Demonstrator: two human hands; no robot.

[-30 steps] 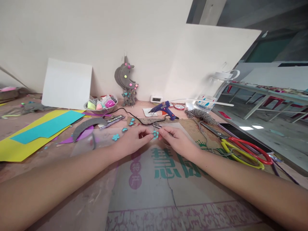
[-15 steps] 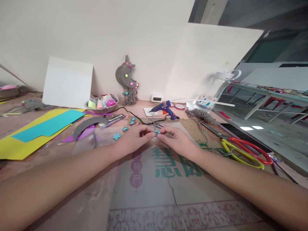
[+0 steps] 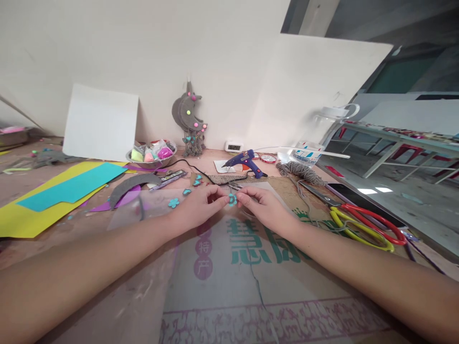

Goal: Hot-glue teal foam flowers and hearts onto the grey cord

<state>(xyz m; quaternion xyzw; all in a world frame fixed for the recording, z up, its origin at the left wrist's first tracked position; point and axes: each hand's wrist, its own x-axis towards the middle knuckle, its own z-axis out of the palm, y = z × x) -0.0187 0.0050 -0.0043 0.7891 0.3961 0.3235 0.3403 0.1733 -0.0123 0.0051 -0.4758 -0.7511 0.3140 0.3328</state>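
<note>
**Pinching a turquoise flower cut-out [image 3: 232, 199] from both sides leaves little edge to grip**

Head view: the flower sits between the two hands, above a translucent sheet [image 3: 215, 296] laid over printed cardboard. The left hand [image 3: 202, 208] has thumb and forefinger narrowed on its left edge; the right hand [image 3: 263, 205] closes likewise on the right edge. How firmly either presses, I cannot tell. Should the two pull against each other, a petal could bend or tear, and with so small a piece, a loosened pinch could let it drop.

A second turquoise flower [image 3: 173, 203] lies just beside the left hand, with a heart cut-out [image 3: 187, 192] near it; a sideways sweep of that hand could scatter both.

Beyond the fingers, a blue glue gun [image 3: 247, 163] rests with its nozzle over a white card [image 3: 224, 166]. Whether it is hot does not show; if so, a careless reach could burn. Its black cord [image 3: 201, 174] runs behind the hands, where a snag could drag the gun.

By the right forearm, grey yarn [image 3: 301, 173] trails across the scissors [image 3: 362, 224], so lifting either could tug the other.
</note>
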